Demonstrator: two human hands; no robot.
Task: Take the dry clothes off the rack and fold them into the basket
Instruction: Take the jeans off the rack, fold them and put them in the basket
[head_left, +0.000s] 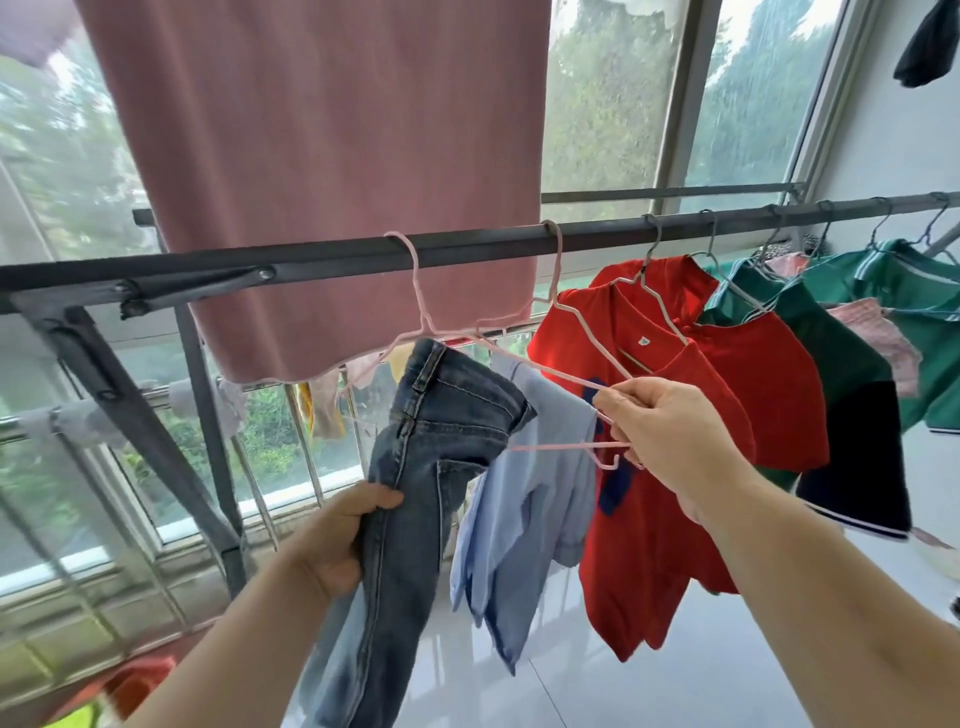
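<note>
Both forearms reach up from the bottom of the frame toward the dark rack rail (311, 254) that crosses the middle. The left hand (340, 540), at lower centre-left, has its fingers and thumb curled round a pair of blue jeans (431, 467), gripping them along the seam at mid-leg. The jeans' waistband stands above the hand, just under the shoulder of a pink wire hanger (566, 445), and the legs hang down past the wrist toward the bottom edge.

The right hand (670, 441), at centre-right, is raised with the wrist bent. Its thumb and fingers pinch the hanger's right end in a narrow grip. The hanger's hook sits over the rail, left of centre.

Between the two hands a light blue shirt (524, 493) hangs down. Behind the right hand a red shirt (649, 545) hangs on a white hanger, and green shirts (831, 332) follow along the rail toward the right edge. A large pink cloth (322, 156) hangs down over the upper left and centre, in front of the window (613, 104).
</note>
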